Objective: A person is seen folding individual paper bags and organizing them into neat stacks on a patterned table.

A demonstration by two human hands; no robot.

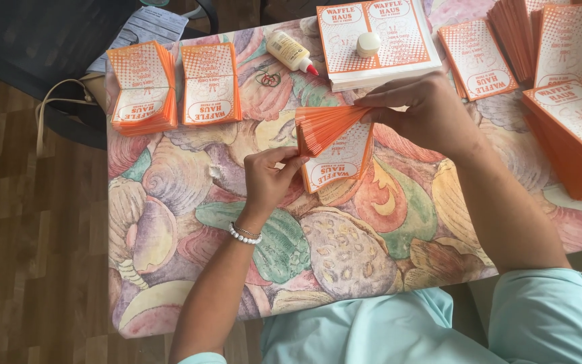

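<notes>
Two hands (271, 178) (426, 111) (one fanned card stack (331, 138))

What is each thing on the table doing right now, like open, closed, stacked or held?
Fanned bundle of orange-and-white paper sleeves: gripped, edges spread.
Left hand: pinching the bundle's lower corner.
Right hand: fingers spreading the top edges.
Small white glue bottle with red tip: lying on its side.
Two orange stacks at far left: neat, flat.
Round white lid-shaped piece: resting on printed sheets.
</notes>
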